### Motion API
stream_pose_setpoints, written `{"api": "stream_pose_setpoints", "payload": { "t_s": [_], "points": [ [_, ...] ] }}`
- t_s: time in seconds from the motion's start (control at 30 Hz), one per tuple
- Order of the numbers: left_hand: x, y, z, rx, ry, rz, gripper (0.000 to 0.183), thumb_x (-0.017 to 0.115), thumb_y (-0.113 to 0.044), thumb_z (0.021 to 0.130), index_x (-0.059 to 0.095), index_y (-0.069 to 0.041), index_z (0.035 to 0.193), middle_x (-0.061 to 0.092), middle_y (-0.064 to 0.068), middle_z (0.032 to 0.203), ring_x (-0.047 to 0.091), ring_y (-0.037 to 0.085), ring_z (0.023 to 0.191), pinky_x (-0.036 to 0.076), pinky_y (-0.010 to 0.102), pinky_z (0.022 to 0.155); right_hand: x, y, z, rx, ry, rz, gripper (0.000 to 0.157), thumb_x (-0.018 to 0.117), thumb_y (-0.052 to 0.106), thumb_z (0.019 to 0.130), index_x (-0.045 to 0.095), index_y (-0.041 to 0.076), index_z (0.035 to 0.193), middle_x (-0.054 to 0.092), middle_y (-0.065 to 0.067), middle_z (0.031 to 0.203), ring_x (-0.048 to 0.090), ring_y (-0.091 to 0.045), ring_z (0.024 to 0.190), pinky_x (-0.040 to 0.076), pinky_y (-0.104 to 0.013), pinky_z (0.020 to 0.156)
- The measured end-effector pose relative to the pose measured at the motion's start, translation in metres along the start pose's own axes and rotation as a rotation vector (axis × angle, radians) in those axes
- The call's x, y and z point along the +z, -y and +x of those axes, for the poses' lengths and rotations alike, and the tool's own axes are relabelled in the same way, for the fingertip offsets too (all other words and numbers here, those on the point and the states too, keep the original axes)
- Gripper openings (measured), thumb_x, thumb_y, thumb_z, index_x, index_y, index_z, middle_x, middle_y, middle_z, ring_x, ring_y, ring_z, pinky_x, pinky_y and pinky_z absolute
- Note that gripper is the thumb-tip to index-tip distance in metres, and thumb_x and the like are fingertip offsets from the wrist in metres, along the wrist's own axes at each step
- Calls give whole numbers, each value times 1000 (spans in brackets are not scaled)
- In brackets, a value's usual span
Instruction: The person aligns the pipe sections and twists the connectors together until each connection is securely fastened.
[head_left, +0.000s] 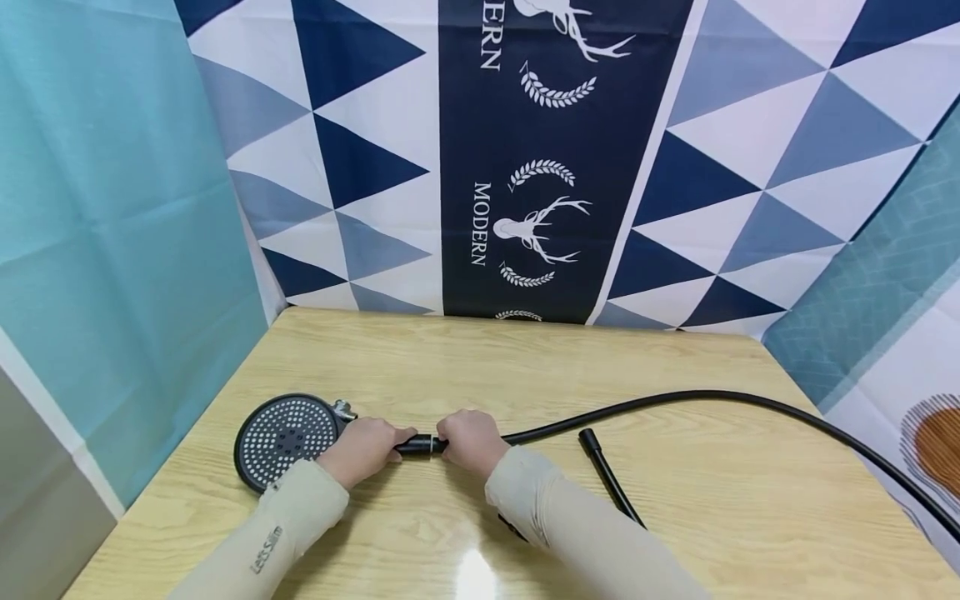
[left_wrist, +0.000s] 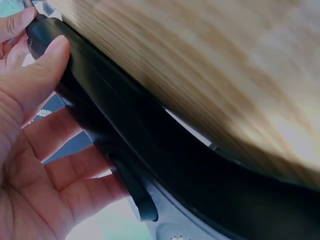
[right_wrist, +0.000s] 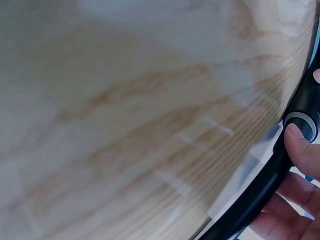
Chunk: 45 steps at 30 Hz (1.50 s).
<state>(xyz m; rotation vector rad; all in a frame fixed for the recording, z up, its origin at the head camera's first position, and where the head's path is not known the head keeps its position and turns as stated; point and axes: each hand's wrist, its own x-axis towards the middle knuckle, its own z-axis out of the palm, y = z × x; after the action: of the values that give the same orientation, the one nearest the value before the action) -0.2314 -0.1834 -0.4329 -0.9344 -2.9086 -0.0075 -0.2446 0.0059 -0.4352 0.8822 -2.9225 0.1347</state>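
Note:
A black handheld shower head lies on the left of the table, its round dotted face upward. My left hand grips its handle, with thumb and fingers around the black handle in the left wrist view. At the handle's end, my right hand pinches the end of a black shower hose. A pale ring shows at the joint where handle and hose meet, in the right wrist view. How far the two are threaded together cannot be seen.
From the right hand the hose arcs across the wooden table and over its right edge. A black hose end lies beside my right forearm, which hides its lower part. Patterned curtains hang behind the table and at both sides.

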Motion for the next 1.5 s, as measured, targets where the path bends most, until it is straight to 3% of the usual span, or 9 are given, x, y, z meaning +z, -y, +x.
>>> {"api": "stream_pose_setpoints", "payload": {
  "t_s": [0.2, 0.37, 0.57, 0.73, 0.87, 1.0, 1.23, 1.37, 1.5],
  "points": [
    [2, 3, 1, 32, -25, 45, 41, 74, -23, 81, 68, -12, 120, 66, 6, 73, 63, 23, 62, 51, 34, 56, -3, -1, 3, -9, -12, -14, 17, 85, 16, 70, 68, 15, 75, 69, 4, 75, 60, -11, 61, 48, -28, 52],
    [2, 4, -6, 40, -34, 88, 38, 71, -23, 85, 66, -11, 121, 67, 7, 82, 64, 24, 66, 52, 35, 58, -6, 2, 6, -48, -6, -53, 15, 81, 11, 72, 68, 16, 76, 68, 5, 74, 55, -9, 57, 47, -28, 51],
    [-1, 5, -13, 42, -5, 38, 38, 73, -20, 84, 66, -9, 119, 66, 7, 79, 63, 23, 62, 52, 34, 56, -3, 5, 9, -68, 35, -56, 12, 75, 9, 75, 69, 18, 81, 68, 5, 75, 55, -10, 58, 47, -31, 51],
    [-7, 10, -10, 9, 48, 81, 40, 74, -26, 83, 68, -12, 119, 62, 6, 72, 57, 17, 57, 49, 33, 52, -4, 4, 11, -52, 70, -58, 9, 75, 18, 79, 67, 18, 83, 65, 6, 72, 52, -9, 57, 45, -31, 50],
    [-13, 16, -7, 9, 78, 124, 38, 75, -30, 82, 69, -14, 116, 64, 6, 74, 61, 19, 63, 51, 35, 56, -6, 2, 12, -40, 86, -58, 13, 76, 25, 80, 70, 19, 90, 67, 6, 76, 57, -10, 63, 47, -32, 54],
    [-21, 27, -4, -17, 98, 59, 37, 71, -33, 86, 69, -13, 117, 68, 7, 85, 66, 24, 76, 53, 40, 64, -11, -2, 8, -39, 122, -54, 30, 73, 36, 84, 70, 18, 108, 70, 2, 93, 65, -16, 81, 52, -35, 64],
    [-61, 52, 19, -133, 236, -87, 45, 59, -35, 95, 59, -9, 132, 66, 13, 115, 62, 31, 106, 51, 47, 81, -44, -39, -30, 21, 125, 190, 56, 68, 35, 89, 53, 9, 136, 57, -14, 129, 54, -32, 116, 45, -48, 93],
    [-77, 67, 26, -188, 310, -77, 47, 60, -32, 95, 56, -8, 135, 59, 14, 129, 54, 34, 118, 47, 51, 89, -61, -70, -52, 43, 21, 255, 56, 70, 30, 88, 52, 7, 136, 57, -18, 127, 56, -35, 112, 46, -50, 91],
    [-79, 80, 22, -226, 346, -86, 49, 64, -29, 93, 54, -5, 135, 58, 16, 129, 56, 34, 115, 46, 53, 91, -65, -98, -74, 79, -18, 260, 58, 69, 34, 88, 52, 6, 136, 56, -21, 127, 59, -35, 108, 48, -51, 84]
  ]
}}
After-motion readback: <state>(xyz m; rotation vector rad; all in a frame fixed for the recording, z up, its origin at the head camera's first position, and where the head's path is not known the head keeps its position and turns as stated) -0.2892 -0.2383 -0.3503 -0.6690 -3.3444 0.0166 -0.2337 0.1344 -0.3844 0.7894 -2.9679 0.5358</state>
